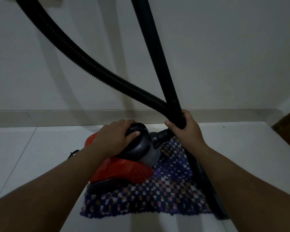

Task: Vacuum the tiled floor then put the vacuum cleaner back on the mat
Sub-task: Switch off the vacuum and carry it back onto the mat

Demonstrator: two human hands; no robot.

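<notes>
- Dim, bluish, underexposed overall
- soft shadows streak the wall [224, 56] at upper centre
- wide-angle bending at frame edges
- slight softness, no glare

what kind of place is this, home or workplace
Most likely a room in a home. A red canister vacuum cleaner sits on a small checkered woven mat on a pale tiled floor, against a plain wall with a skirting board.
</notes>
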